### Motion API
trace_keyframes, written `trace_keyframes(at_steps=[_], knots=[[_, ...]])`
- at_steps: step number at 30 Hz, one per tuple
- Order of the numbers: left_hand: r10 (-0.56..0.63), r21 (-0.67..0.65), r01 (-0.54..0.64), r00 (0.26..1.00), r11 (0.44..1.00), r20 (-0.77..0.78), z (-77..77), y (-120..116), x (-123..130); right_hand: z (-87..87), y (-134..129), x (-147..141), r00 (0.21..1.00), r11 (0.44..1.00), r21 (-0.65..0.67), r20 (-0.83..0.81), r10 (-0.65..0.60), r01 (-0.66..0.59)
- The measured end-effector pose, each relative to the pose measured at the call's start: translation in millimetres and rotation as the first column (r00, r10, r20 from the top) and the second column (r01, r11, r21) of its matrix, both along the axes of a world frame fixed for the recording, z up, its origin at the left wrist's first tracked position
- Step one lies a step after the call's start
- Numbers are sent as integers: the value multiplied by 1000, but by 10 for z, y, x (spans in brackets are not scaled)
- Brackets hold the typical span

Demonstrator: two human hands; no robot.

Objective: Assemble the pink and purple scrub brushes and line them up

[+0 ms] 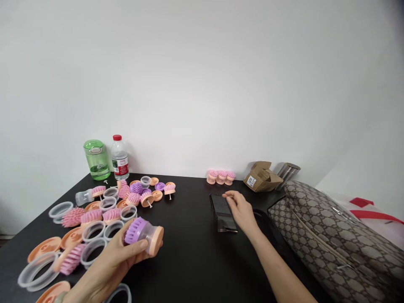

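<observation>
L hand (119,254) grips a purple-bristled scrub brush (145,234), long axis roughly crosswise: bristles L, peach base (156,241) R. R hand (241,211), nearer the smartphone (222,207), has bent fingers at its far R edge, grip unclear; phone's R of brush & farther out.

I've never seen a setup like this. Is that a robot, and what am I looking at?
No robot here: these are a person's own bare hands. The one picture comes from a camera worn on their head, looking forward and down.

The left hand holds a small brush with purple bristles, a clear middle and a peach base. The right hand is at the edge of a dark phone on the black table.

Bristle heads, clear rings and peach discs lie scattered on the left. Three pink-bristled pieces stand near the wall; a patterned bag sits on the right.
</observation>
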State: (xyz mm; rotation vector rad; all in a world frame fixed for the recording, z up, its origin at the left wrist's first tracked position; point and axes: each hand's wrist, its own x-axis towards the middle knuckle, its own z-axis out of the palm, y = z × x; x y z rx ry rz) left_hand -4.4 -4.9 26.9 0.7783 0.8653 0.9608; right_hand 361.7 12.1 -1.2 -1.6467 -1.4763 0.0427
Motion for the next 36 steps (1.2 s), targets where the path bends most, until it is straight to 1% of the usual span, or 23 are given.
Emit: trace_keyframes(at_steps=[2, 3, 5, 8, 10, 14, 18, 22, 26, 29, 31, 33, 34, 36], knots=[[7, -18, -7, 1000, 1000, -11, -10, 0, 14, -112, 128, 335, 999, 998, -40, -17, -48, 47], [13, -28, -13, 1000, 1000, -18, -16, 1, 21, -175, 173, 444, 998, 997, -57, -22, -59, 58], [29, -42, -31, 999, 999, -33, -27, 6, 31, -299, 231, 559, 997, 995, -79, -28, -65, 63], [52, -45, -55, 997, 997, -56, -33, 19, 35, -448, 277, 571, 998, 995, -87, -28, -58, 55], [60, -47, -63, 996, 997, -61, -31, 27, 33, -511, 303, 552, 998, 995, -85, -25, -56, 54], [66, -50, -69, 996, 996, -64, -36, 32, 31, -581, 360, 551, 998, 995, -81, -22, -56, 54], [76, -36, -79, 995, 996, -60, -66, 33, 30, -614, 402, 587, 998, 995, -78, -31, -61, 58], [96, -38, -98, 994, 994, -47, -94, 39, 22, -598, 389, 640, 990, 992, -46, -66, -123, 121], [102, -47, -104, 994, 994, -40, -83, 36, 23, -546, 296, 712, 978, 985, -7, -122, -170, 170], [111, -38, -113, 993, 993, -40, -56, 25, 34, -474, 185, 759, 968, 983, 24, -176, -177, 184], [118, -29, -119, 992, 992, -43, -40, 21, 42, -394, 98, 740, 962, 982, 49, -215, -169, 183], [127, -20, -128, 991, 992, -50, -34, 21, 46, -288, 6, 620, 956, 982, 82, -254, -145, 171], [133, -16, -134, 989, 991, -57, -36, 24, 45, -232, -43, 507, 954, 983, 98, -272, -123, 155], [144, -11, -145, 987, 989, -77, -50, 30, 42, -130, -150, 170, 953, 989, 121, -299, -50, 90]])
